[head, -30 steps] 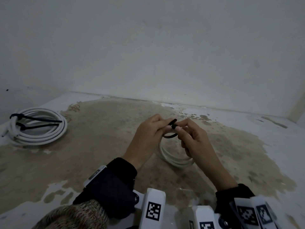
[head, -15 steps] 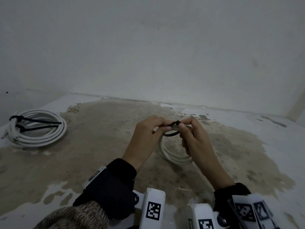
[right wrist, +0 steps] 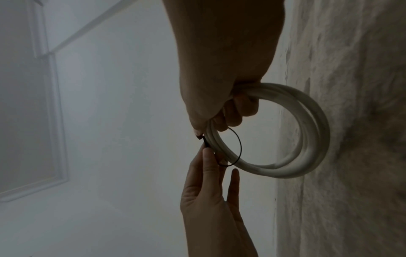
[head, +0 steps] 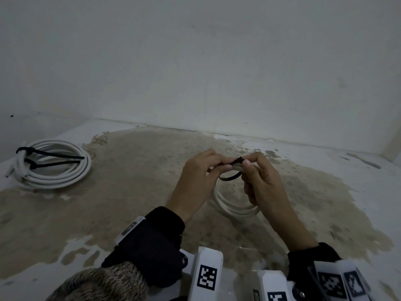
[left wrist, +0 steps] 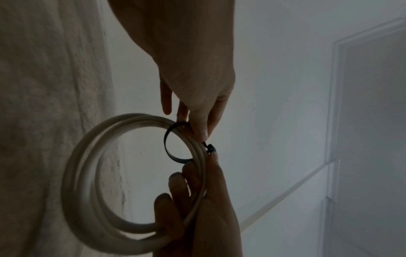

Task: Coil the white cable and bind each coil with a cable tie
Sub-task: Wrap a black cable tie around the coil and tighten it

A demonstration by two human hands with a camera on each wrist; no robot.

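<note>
Between the earlier head views and this one, the loose black plastic cable tie (head: 230, 176) had closed into a smaller loop: a second before, its tail stood up free between the fingertips, and now it was drawn further through the head. At the centre of the head frame the left hand (head: 200, 175) pinched one side of the tie against the small white round-section cable coil (head: 235, 208), while the right hand (head: 263, 181) pinched the tie's head at the top and, as the right wrist view showed, had its lower fingers curled round the coil. The coil hung from both hands above the stained, pale bench (head: 130, 192), not resting on it. The left wrist view showed the tie (left wrist: 175, 142) encircling the strands (left wrist: 87, 173) but standing well off them, so the binding was judged started yet not tight; more pulling of the tail seemed needed. At the left edge of the head frame a larger white cable coil (head: 54, 164), already bound with two black ties, lay on the bench.
</note>
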